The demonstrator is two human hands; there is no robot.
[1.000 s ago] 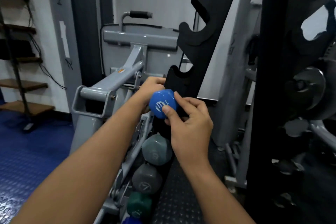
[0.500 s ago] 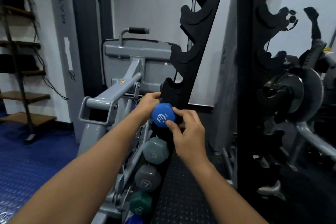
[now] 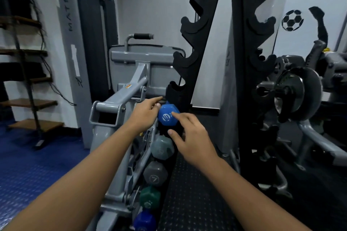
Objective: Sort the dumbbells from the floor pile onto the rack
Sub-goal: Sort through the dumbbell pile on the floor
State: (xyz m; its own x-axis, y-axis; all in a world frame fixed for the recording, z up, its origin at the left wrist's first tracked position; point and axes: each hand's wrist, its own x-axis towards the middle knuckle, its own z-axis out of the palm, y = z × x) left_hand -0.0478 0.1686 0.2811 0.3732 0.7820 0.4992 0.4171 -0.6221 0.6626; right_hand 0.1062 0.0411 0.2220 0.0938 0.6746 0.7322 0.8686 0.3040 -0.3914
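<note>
At centre frame, the right hand hovers with its grip loose, index fingertip touching the bright blue hexagonal dumbbell seated in the black notched vertical rack. Just left, the left hand has fingers extended, grip open, against that dumbbell's far side.

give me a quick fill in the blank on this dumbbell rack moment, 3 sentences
1. The bright blue hex dumbbell sits in the black notched rack, directly above a ____-coloured dumbbell.
2. The right hand touches it with a ____.
3. Its end face shows the letter ____.

Missing words: grey; fingertip; E
</note>
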